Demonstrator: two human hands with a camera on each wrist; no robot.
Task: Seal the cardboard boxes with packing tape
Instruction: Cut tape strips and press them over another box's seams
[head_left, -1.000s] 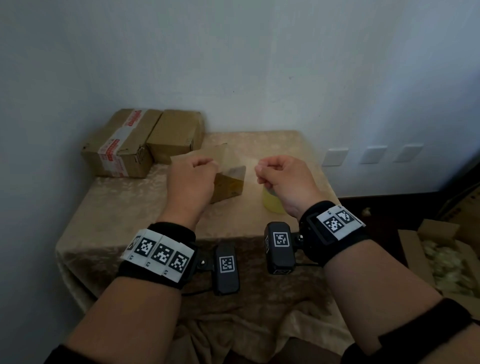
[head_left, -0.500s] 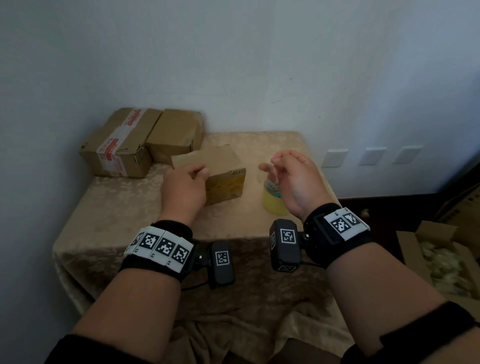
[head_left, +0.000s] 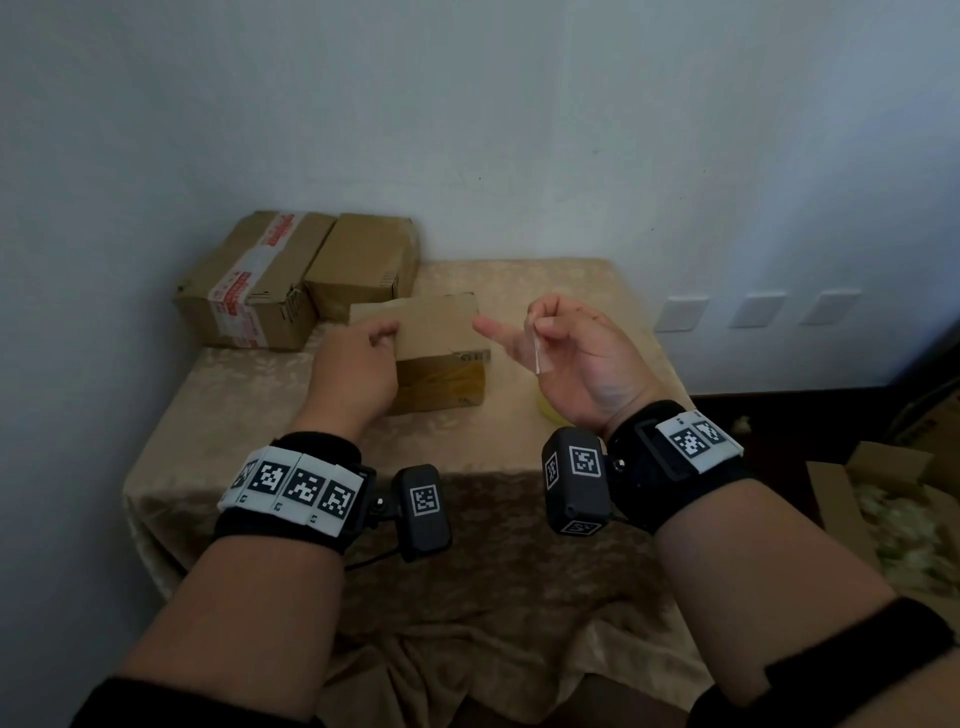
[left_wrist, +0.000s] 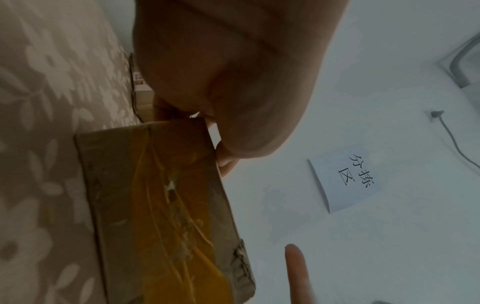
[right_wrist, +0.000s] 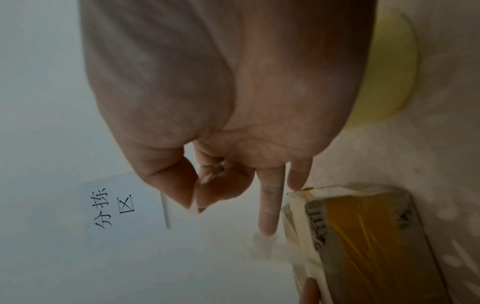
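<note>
- A small cardboard box (head_left: 434, 340) sits near the middle of a table covered with a beige floral tablecloth (head_left: 291, 410); amber packing tape runs across its near side.
- The left hand (head_left: 356, 371) rests against the box's left end, fingers curled over the top edge and gripping it.
- The right hand (head_left: 563, 345) is raised just to the right of the box, palm turned toward the person. Thumb and forefinger pinch a short clear strip of tape (head_left: 535, 353) that hangs down, while two other fingers stretch toward the box's top right corner. Whether they touch the box cannot be told.
- A pale yellow roll of packing tape (head_left: 545, 408) lies on the cloth, mostly hidden behind the right wrist.
- Two more cardboard boxes stand side by side at the table's far left corner against the wall: a box with red-printed white tape (head_left: 249, 283) and, touching it, a plain brown box (head_left: 363, 260).
- On the white wall, the wrist views show a paper sign (left_wrist: 346, 179) with handwritten Chinese characters.
- Three white wall plates (head_left: 756, 312) sit low on the wall to the right.
- An open carton of pale filler (head_left: 883, 499) stands on the floor at the far right.
</note>
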